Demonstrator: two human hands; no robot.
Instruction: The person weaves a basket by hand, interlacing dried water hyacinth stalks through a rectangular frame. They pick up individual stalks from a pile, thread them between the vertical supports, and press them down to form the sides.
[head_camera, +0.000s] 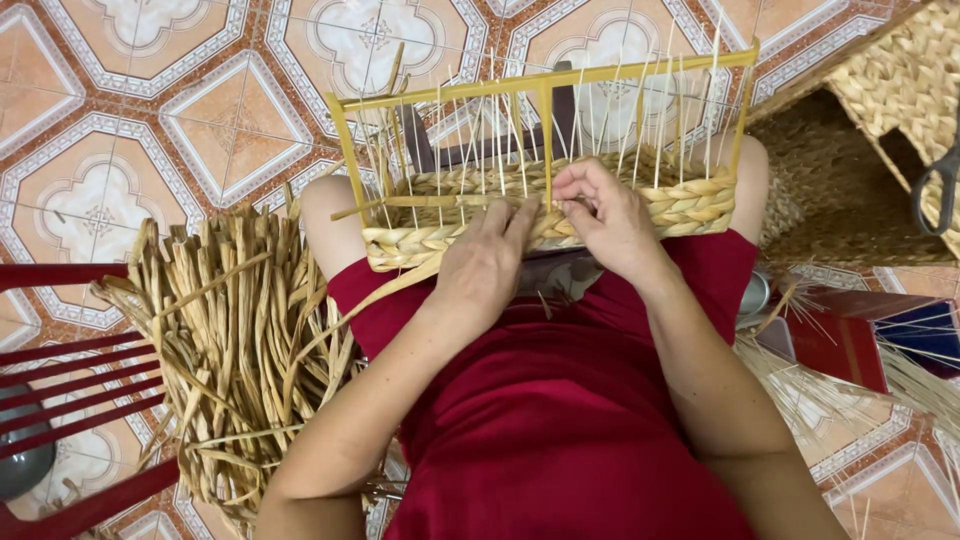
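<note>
A person in a red dress is sitting with a half-woven basket resting across the knees. The basket is rectangular, its lower walls built from thick, rope-like braids of pale straw, and thin stiff upright stakes are rising from the braid inside a yellow rod frame. The left hand is lying flat against the front wall of the braid, its fingers together and pressing on the weave. The right hand is curling over the top row, its fingers pinching a straw strand at the rim. A loose flat strand is trailing from the basket's left corner down over the lap. Beside the left knee a thick bundle of dried, ribbon-like straw is lying on the patterned tiled floor, next to a red slatted stool. At the upper right a finished woven basket is standing, with dark scissors hanging against it.
</note>
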